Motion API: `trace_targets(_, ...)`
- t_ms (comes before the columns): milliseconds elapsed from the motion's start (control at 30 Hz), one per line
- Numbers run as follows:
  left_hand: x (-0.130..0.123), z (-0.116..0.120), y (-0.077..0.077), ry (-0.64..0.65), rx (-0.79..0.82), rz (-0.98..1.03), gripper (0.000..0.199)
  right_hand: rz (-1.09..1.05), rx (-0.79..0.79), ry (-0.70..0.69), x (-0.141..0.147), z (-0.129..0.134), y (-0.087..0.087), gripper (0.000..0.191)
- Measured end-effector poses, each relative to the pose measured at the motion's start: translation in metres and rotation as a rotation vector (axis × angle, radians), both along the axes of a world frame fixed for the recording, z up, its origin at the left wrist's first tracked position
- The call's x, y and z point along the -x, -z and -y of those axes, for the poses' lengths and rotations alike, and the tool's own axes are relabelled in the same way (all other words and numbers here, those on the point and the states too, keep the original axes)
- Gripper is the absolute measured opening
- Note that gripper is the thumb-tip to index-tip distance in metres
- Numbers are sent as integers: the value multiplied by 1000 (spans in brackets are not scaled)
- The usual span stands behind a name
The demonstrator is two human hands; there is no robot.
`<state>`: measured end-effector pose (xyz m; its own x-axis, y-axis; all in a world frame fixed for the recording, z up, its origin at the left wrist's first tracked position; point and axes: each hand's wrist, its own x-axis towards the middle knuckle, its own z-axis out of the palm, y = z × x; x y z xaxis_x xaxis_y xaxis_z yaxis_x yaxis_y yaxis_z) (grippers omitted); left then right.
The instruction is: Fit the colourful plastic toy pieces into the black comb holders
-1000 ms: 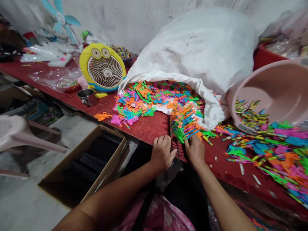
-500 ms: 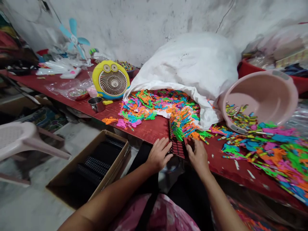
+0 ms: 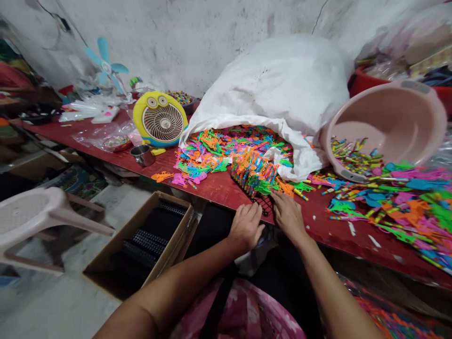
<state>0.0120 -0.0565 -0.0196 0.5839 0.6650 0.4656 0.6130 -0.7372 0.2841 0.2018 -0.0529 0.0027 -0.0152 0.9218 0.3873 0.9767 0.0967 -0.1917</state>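
Black plastic rack (image 3: 263, 205) packed with bright pieces sits beneath two bare hands at counter's edge

The rack lies at the front edge of a red-painted counter (image 3: 219, 190), its far rows packed with orange, blue and green moulded plastic pieces (image 3: 252, 172) and its near end showing bare black mesh. The left grip (image 3: 245, 227) sits at the rack's near left corner, fingers together and gently curved. The right grip (image 3: 287, 216) lies on its near right side, fingers spread toward the mesh. Neither stands wide, but whether either clasps the rack cannot be told.

Directly behind the rack, a white sack (image 3: 282, 80) spills a heap of multicoloured pieces (image 3: 219, 150). To the rack's right, a tilted pink basin (image 3: 395, 117) lies beside a pile of coloured sticks (image 3: 353, 157) and a loose spread of pieces (image 3: 399, 207). To its left stand a yellow cartoon-faced fan (image 3: 160, 120) and a steel cup (image 3: 142, 155). Below and left, a cardboard box (image 3: 176, 245) holds black strips (image 3: 146, 242).
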Motion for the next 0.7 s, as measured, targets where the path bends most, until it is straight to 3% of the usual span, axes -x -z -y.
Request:
trace_targets(267, 2, 2, 7, -14, 15, -35, 61, -88, -55, -25, -6, -7, 8, 40)
trace_targets(533, 1, -1, 3, -114, 33, 57, 49, -89, -49, 4, -2, -5, 5, 40)
trace_targets(700, 8, -9, 2, -143, 62, 85, 55, -189, -83, -14, -4, -4, 7, 40)
